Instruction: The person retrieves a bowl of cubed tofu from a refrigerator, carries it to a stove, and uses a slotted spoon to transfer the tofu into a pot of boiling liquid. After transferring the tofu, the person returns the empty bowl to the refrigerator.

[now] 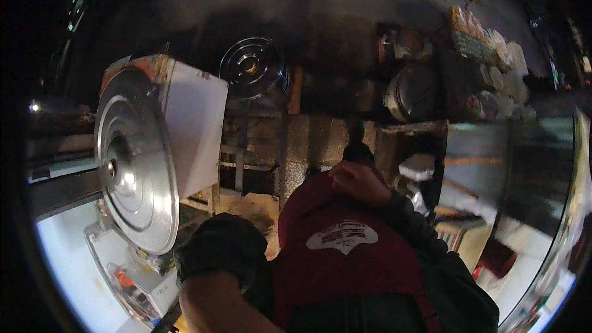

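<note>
My right hand (pixel 361 183) is closed in a fist against the lower part of the dark red apron (pixel 345 271) I wear, which has a white printed patch. Whether the fingers grip cloth or something else is hidden. My left arm (pixel 216 299) is bent, its dark sleeve pushed up to the elbow. The bare forearm runs out at the lower edge, so the left hand is out of the picture. Beside that elbow, to the left, a large round metal lid (pixel 139 160) stands nearly upright against a white box-shaped unit (pixel 196 126).
A dark round piece with shiny rings (pixel 251 68) sits on a metal stand (pixel 240 166) ahead. At far right are a round pot (pixel 410 92) and stacked packages (pixel 475 37). A glass-sided case (pixel 475 172) stands at right. A white tray (pixel 105 243) lies lower left.
</note>
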`<state>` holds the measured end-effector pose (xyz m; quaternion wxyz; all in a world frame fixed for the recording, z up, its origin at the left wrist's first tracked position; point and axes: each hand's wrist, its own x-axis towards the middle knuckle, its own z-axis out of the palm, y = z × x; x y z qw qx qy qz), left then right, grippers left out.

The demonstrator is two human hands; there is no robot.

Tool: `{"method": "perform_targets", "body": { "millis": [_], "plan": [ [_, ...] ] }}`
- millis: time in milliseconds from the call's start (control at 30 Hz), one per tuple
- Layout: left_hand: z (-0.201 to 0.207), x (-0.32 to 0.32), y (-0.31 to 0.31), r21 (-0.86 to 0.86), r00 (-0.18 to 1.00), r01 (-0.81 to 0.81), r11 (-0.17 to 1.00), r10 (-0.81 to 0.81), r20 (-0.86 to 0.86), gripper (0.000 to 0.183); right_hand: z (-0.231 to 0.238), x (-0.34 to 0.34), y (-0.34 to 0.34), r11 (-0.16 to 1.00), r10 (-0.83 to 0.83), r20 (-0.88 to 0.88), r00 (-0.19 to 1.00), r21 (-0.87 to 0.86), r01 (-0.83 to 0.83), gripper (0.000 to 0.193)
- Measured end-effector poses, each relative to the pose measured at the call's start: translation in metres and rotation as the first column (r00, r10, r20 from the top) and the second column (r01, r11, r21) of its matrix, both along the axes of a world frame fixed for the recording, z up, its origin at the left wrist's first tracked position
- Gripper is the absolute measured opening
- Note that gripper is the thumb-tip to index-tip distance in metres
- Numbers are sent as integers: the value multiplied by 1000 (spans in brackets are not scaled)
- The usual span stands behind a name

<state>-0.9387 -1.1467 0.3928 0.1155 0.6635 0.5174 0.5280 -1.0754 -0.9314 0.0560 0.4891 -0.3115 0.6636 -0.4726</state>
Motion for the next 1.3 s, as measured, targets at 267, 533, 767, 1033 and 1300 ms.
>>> {"method": "perform_targets", "body": {
  "millis": [267, 533, 767, 1033, 1300],
  "plan": [
    [-38, -149, -81, 21, 887, -427, 904, 414, 204, 16, -43, -235, -102, 963, 249, -5, 969, 107, -247, 19],
    [-296, -168, -135, -710, -514, -703, 40, 661, 547, 17, -189, -417, -247, 963, 216, 211, 953, 116, -244, 26],
    [-658, -192, -110, -830, -812, -557, -11, 215, 543, 50, -360, -458, -435, 924, 159, 449, 879, 246, -293, 27],
    [-889, -311, -21, -854, -893, -414, -316, -40, 447, 81, -637, -421, -586, 595, 214, 509, 834, 609, -524, 25],
    [-933, -536, -78, -956, -601, 238, -172, -799, -6, 98, -875, -349, -604, 470, 152, 663, 733, 604, -644, 25]
  ]
}}
